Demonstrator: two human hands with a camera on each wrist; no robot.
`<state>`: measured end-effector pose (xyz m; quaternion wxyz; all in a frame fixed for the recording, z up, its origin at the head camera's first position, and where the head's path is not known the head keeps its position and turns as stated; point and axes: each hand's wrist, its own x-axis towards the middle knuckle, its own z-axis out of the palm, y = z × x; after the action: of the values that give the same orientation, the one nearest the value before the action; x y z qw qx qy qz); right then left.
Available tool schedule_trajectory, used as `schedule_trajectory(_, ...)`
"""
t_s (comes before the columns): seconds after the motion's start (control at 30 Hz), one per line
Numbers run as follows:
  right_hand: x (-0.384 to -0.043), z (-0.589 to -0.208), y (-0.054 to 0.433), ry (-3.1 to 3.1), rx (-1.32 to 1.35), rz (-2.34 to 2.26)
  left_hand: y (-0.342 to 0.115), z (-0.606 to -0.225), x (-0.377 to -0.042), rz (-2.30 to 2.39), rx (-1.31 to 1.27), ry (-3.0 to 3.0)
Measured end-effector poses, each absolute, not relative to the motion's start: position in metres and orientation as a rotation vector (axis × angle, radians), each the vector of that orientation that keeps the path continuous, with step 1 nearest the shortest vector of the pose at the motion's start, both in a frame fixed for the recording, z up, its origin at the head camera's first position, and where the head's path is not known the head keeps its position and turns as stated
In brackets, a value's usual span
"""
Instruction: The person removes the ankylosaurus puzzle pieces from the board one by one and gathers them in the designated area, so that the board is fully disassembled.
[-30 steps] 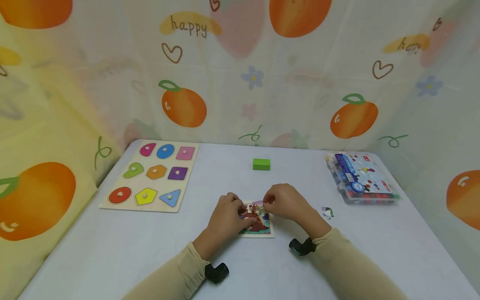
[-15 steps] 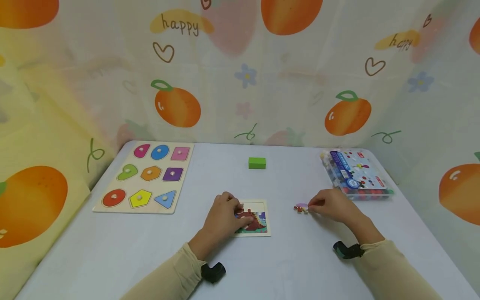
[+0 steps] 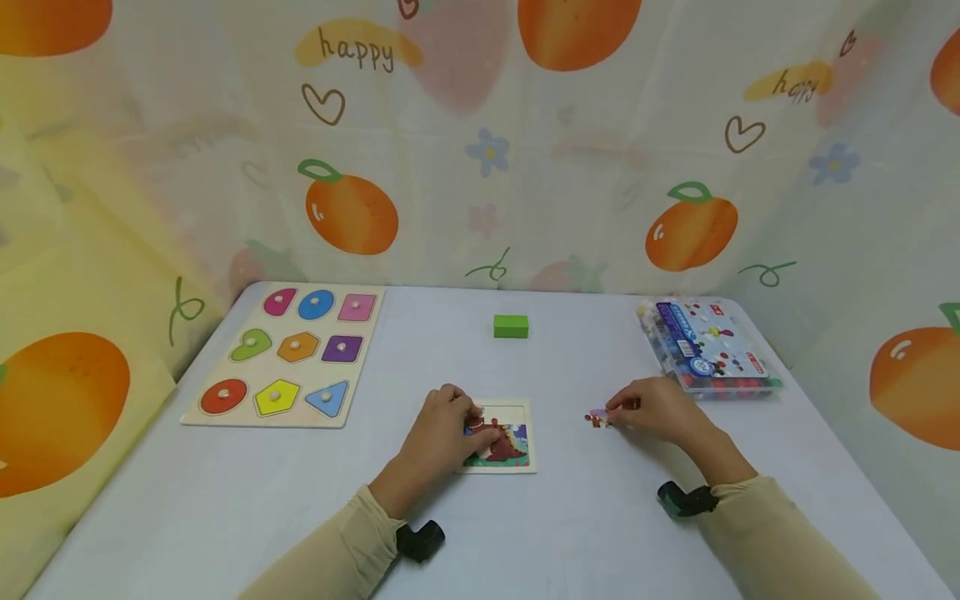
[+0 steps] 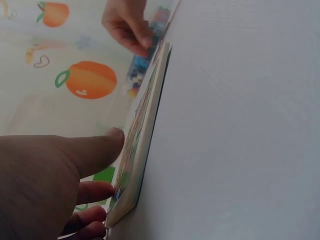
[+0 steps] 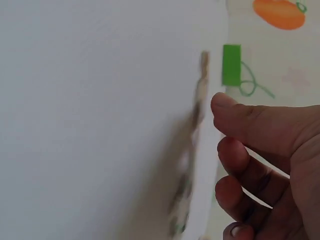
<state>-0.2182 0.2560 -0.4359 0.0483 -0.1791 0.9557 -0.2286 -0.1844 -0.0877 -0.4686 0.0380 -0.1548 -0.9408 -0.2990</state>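
Jigsaw puzzle (image 3: 508,450), a dinosaur-like picture in a pale frame, lies on the surface (image 3: 555,525), front and centre in the head view; its upper band shows no picture. The left hand (image 3: 435,432) rests on its left side, masking that part. The right hand (image 3: 663,410) is at the joined pieces (image 3: 597,419), well apart to the puzzle's right, and hides some of them. Advisable handling: steady the frame with light pressure, so the set picture does not shift; keep the joined pieces level, supported across the join, since they could part there. Also noted: shape board (image 3: 251,372) at far left, green block (image 3: 511,327) beyond the puzzle, plastic box (image 3: 708,346) just beyond the right hand. The box appears to limit movement away from the body; the black wrist device (image 3: 686,500) could brush loose parts.

Left wrist view: thumb and fingers stand widely spread, fingertips at the frame's near end, thumb over the picture, not wrapped round it. Firmness of contact cannot be told.

Right wrist view: the pieces appear edge-on and blurred, beside the fingertips. Thumb and fingers are loosely bent and parted, with nothing visibly gripped; light contact cannot be excluded.
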Motion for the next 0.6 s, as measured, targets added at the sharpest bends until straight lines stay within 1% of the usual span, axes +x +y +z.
schedule_trajectory(0.1, -0.217, -0.428, 0.231, 2.862, -0.531, -0.785, -0.091, -0.469, -0.183, -0.919, -0.450, -2.907)
schedule_trajectory(0.23, -0.219, -0.421, 0.186, 2.821, -0.616, -0.808, -0.094, -0.468, -0.179, -0.830, -0.428, -2.922)
schedule_trajectory(0.37, -0.225, -0.421, 0.144, 2.841, -0.781, -0.717, -0.097, -0.464, -0.173, -0.695, -0.420, -2.900)
schedule_trajectory(0.47, -0.230, -0.424, 0.117, 2.832, -0.874, -0.623, -0.098, -0.462, -0.170, -0.678, -0.410, -2.875)
schedule_trajectory(0.6, -0.236, -0.431, 0.091, 2.802, -0.916, -0.528, -0.100, -0.463, -0.169, -0.745, -0.369, -2.899)
